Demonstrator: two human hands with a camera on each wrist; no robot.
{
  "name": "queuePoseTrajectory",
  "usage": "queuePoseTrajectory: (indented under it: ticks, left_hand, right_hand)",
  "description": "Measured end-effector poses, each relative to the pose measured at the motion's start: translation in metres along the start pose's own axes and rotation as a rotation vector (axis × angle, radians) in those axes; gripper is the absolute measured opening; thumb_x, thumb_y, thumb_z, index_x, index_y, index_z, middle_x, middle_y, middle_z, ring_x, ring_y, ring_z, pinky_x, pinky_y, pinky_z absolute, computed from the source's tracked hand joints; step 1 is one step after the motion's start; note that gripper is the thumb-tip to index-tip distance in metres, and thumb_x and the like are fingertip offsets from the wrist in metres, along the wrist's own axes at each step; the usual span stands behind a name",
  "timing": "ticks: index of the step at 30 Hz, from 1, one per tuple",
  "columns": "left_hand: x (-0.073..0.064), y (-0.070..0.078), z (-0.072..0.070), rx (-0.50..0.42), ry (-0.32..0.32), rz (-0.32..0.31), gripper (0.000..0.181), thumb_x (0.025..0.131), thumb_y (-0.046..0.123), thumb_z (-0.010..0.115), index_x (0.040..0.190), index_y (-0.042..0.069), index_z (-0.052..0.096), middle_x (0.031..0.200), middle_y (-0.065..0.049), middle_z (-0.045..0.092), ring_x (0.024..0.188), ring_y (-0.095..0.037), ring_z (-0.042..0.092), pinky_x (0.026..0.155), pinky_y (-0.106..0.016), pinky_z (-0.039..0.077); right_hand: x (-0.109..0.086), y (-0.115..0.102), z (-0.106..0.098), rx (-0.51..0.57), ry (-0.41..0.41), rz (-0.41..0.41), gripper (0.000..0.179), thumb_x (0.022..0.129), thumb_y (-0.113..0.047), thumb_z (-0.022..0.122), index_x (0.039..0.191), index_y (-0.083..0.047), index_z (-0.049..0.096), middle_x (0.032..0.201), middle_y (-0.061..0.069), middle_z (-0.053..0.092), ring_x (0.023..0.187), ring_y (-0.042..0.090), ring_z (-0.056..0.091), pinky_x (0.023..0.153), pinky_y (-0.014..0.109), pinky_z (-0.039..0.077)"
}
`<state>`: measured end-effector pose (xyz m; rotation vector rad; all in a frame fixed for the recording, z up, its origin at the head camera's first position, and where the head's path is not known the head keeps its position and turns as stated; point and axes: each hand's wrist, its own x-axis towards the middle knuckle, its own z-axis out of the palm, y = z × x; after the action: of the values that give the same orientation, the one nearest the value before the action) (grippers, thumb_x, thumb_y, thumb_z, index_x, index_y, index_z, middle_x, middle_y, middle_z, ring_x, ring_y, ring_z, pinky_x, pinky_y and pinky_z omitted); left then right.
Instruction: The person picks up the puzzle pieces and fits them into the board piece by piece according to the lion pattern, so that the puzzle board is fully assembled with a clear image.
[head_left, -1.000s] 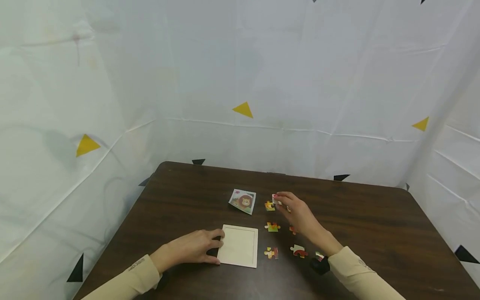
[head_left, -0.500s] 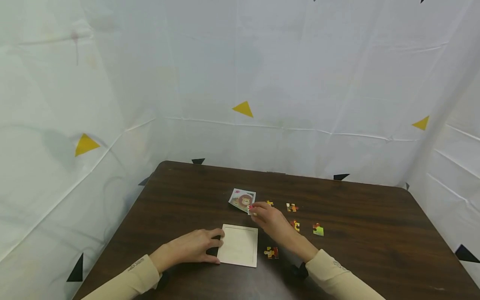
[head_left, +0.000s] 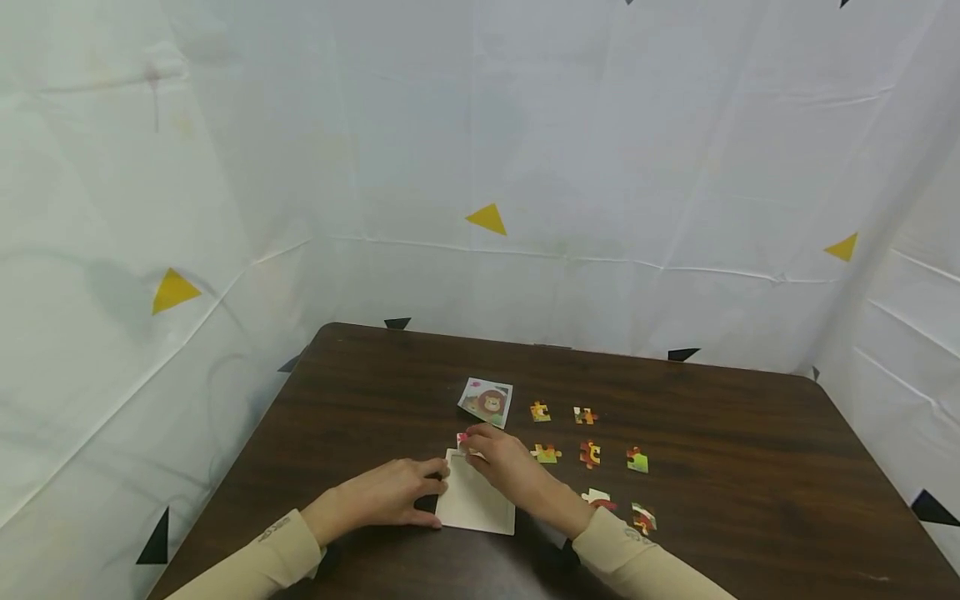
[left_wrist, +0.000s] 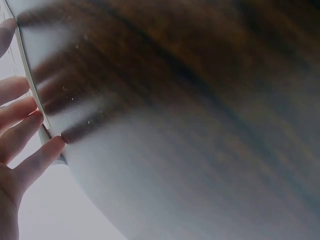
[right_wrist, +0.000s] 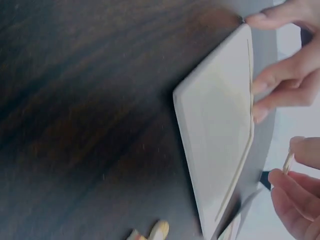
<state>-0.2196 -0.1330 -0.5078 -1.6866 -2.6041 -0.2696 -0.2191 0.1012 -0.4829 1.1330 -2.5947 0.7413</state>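
In the head view my left hand (head_left: 386,493) rests at the left edge of a square, pale, shallow puzzle tray (head_left: 476,504). Its fingertips (left_wrist: 30,111) touch the rim in the left wrist view, and its thumb is by the near left corner. My right hand (head_left: 513,468) pinches a small puzzle piece (head_left: 461,439) with pink on it, above the tray's far left corner. Seen from the right wrist, that piece (right_wrist: 288,162) is held on edge between thumb and fingers, apart from the tray. The bare inside of the tray (right_wrist: 215,115) shows there.
A lion picture card (head_left: 489,403) with curled edges lies behind the tray. Several loose jigsaw pieces (head_left: 590,454) are spread to the right on the dark brown table (head_left: 720,450). White sheeting (head_left: 562,167) hangs around the table's back and sides.
My right hand has carried the pink-marked puzzle piece left and nearer, from among the loose pieces, past the lion card, to the tray's far left corner. My left hand has stayed at the tray.
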Motion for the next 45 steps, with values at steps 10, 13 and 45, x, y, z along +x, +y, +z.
queuePoseTrajectory:
  ticks: [10,13,45]
  left_hand:
    - [0.001,0.001,-0.001,0.001,-0.003,-0.006,0.041,0.087,0.049,0.065,0.107,0.013,0.069,0.117,0.000,0.054,0.081,0.001,0.052,0.067,-0.015,0.048]
    - [0.001,0.001,-0.002,-0.003,0.000,-0.008,0.042,0.087,0.049,0.066,0.107,0.012,0.070,0.117,0.000,0.055,0.082,0.000,0.054,0.068,-0.016,0.048]
    - [-0.004,-0.001,0.003,-0.055,0.035,-0.023,0.051,0.090,0.053,0.058,0.114,0.009,0.070,0.128,-0.003,0.050,0.086,-0.001,0.057,0.072,-0.011,0.048]
  right_hand:
    - [-0.004,-0.008,0.015,-0.090,-0.029,-0.010,0.015,0.084,-0.003,0.073,0.098,-0.003,0.071,0.105,0.010,0.065,0.091,0.021,0.065,0.074,0.029,0.054]
    - [-0.005,-0.009,0.019,-0.133,-0.033,-0.006,0.013,0.084,-0.004,0.074,0.097,-0.004,0.072,0.102,0.009,0.066,0.089,0.020,0.065,0.073,0.029,0.054]
    - [-0.004,-0.015,0.036,-0.350,-0.053,-0.019,0.004,0.087,-0.011,0.070,0.088,-0.008,0.071,0.096,0.003,0.062,0.086,0.017,0.057,0.076,0.029,0.051]
